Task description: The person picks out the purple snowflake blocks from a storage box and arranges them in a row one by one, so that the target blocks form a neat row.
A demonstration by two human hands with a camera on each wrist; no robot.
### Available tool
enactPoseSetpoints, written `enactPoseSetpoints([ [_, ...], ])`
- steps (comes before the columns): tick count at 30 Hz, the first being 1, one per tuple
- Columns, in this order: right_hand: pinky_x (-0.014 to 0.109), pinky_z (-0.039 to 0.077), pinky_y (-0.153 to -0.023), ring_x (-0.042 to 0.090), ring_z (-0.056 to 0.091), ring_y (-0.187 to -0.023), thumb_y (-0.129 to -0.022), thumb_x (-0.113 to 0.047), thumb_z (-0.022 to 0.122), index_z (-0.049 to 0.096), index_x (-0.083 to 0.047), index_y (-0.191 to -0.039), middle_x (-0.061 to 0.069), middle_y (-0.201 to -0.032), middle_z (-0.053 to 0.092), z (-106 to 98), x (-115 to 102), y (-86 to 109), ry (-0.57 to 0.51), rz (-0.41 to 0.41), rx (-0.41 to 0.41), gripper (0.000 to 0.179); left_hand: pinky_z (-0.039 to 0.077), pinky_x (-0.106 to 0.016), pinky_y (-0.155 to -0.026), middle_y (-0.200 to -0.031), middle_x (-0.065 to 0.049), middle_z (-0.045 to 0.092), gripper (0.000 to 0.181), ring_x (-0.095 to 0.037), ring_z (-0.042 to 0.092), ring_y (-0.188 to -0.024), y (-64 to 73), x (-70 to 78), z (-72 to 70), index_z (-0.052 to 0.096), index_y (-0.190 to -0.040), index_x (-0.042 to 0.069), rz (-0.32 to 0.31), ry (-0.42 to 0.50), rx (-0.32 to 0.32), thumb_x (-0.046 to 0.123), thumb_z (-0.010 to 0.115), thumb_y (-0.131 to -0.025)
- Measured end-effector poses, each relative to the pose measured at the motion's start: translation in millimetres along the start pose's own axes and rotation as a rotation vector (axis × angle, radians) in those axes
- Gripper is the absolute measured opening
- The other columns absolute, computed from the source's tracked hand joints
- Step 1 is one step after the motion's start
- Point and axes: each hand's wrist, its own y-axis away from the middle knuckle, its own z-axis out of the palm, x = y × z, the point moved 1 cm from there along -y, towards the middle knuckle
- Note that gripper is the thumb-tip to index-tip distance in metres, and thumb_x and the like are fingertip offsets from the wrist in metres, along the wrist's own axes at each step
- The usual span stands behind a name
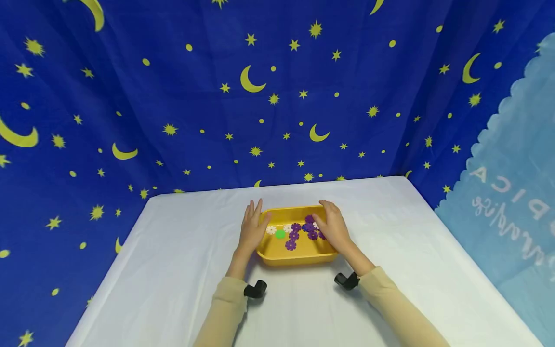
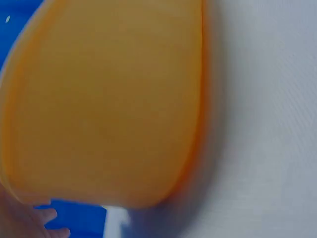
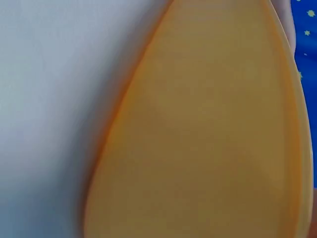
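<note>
A shallow yellow plastic tray stands in the middle in the head view. My left hand holds its left end, thumb over the rim and the other fingers stretched and spread outside. At the right end my right hand grips the rim, its thumb reaching inside. Several purple flower-shaped discs lie in the tray with white ones, a bright green disc and a dark blue one. The right hand hides part of the pile. Both wrist views are filled by the tray's front wall.
A white cloth covers the table. Behind it and to the left hangs a blue curtain with yellow moons and stars. Light blue fabric with lettering hangs at the right. Black wrist mounts sit at both sleeve cuffs.
</note>
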Motion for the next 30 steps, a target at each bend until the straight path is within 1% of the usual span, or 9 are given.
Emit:
enactPoseSetpoints([
  [3,0.051,0.044,-0.107,0.039,0.052,-0.121,-0.09,-0.012,0.063,0.054,0.008,-0.125,0.026,-0.127,0.057,5,1,-1.9,-0.122,0.015,0.013,0.041,0.015,-0.055,-0.122,-0.159,-0.017,0.018,0.059,-0.036,0.015,-0.147,-2.8,-13.5,1.1,0.026,-0.152,0.015,-0.073,0.25,0.026,0.038,0.043,-0.1],
  [6,0.049,0.049,-0.102,0.038,0.057,-0.114,-0.088,-0.007,0.064,0.056,0.009,-0.122,0.026,-0.122,0.06,10,3,-5.1,-0.218,0.05,-0.001,0.038,0.02,-0.048,-0.122,-0.157,-0.015,0.025,0.057,-0.032,0.023,-0.146,-4.0,-24.1,3.5,0.026,-0.151,0.014,-0.132,0.48,0.04,0.034,0.042,-0.101],
  [9,0.047,0.052,-0.097,0.037,0.06,-0.107,-0.086,-0.003,0.065,0.058,0.009,-0.118,0.026,-0.115,0.063,14,4,-8.0,-0.279,0.095,-0.009,0.035,0.024,-0.044,-0.122,-0.155,-0.013,0.031,0.055,-0.028,0.028,-0.144,-2.7,-33.1,7.7,0.028,-0.151,0.016,-0.185,0.634,0.024,0.034,0.041,-0.101],
  [11,0.046,0.055,-0.092,0.036,0.063,-0.101,-0.085,-0.001,0.066,0.06,0.009,-0.115,0.026,-0.108,0.065,15,5,-9.3,-0.299,0.122,-0.009,0.032,0.024,-0.042,-0.122,-0.154,-0.01,0.034,0.053,-0.026,0.029,-0.144,-1.3,-37.7,10.7,0.028,-0.15,0.018,-0.207,0.704,0.001,0.034,0.04,-0.101],
  [15,0.042,0.059,-0.083,0.034,0.065,-0.09,-0.081,0.005,0.067,0.063,0.009,-0.107,0.025,-0.098,0.068,19,9,-12.4,-0.309,0.147,-0.046,0.027,0.025,-0.041,-0.122,-0.153,-0.007,0.036,0.052,-0.023,0.032,-0.143,-0.9,-43.0,16.7,0.029,-0.15,0.02,-0.224,0.801,-0.033,0.035,0.04,-0.101],
  [20,0.036,0.061,-0.077,0.033,0.067,-0.087,-0.076,0.012,0.068,0.064,0.011,-0.103,0.027,-0.098,0.068,25,17,-17.1,-0.324,0.204,-0.149,0.027,0.025,-0.04,-0.122,-0.155,-0.006,0.032,0.054,-0.023,0.029,-0.144,-1.1,-43.1,22.6,0.032,-0.149,0.016,-0.21,0.898,-0.088,0.034,0.044,-0.1],
  [24,0.037,0.061,-0.079,0.035,0.066,-0.09,-0.075,0.013,0.069,0.064,0.012,-0.103,0.028,-0.102,0.067,27,21,-18.5,-0.299,0.248,-0.192,0.029,0.023,-0.039,-0.123,-0.156,-0.008,0.03,0.055,-0.023,0.025,-0.146,0.2,-43.4,24.3,0.033,-0.148,0.011,-0.191,0.934,-0.127,0.03,0.048,-0.099],
  [28,0.039,0.06,-0.083,0.035,0.066,-0.093,-0.073,0.013,0.07,0.065,0.011,-0.101,0.026,-0.102,0.068,28,20,-17.8,-0.22,0.215,-0.216,0.028,0.021,-0.041,-0.123,-0.155,-0.013,0.031,0.055,-0.027,0.024,-0.145,-0.5,-46.2,24.5,0.034,-0.147,0.005,-0.18,0.949,-0.134,0.026,0.049,-0.098],
  [30,0.04,0.059,-0.084,0.034,0.065,-0.094,-0.073,0.013,0.071,0.066,0.009,-0.102,0.023,-0.103,0.069,29,20,-17.2,-0.188,0.217,-0.223,0.03,0.022,-0.04,-0.123,-0.154,-0.013,0.033,0.055,-0.026,0.026,-0.145,-0.9,-47.7,25.1,0.035,-0.146,0.005,-0.191,0.952,-0.139,0.026,0.05,-0.098],
])
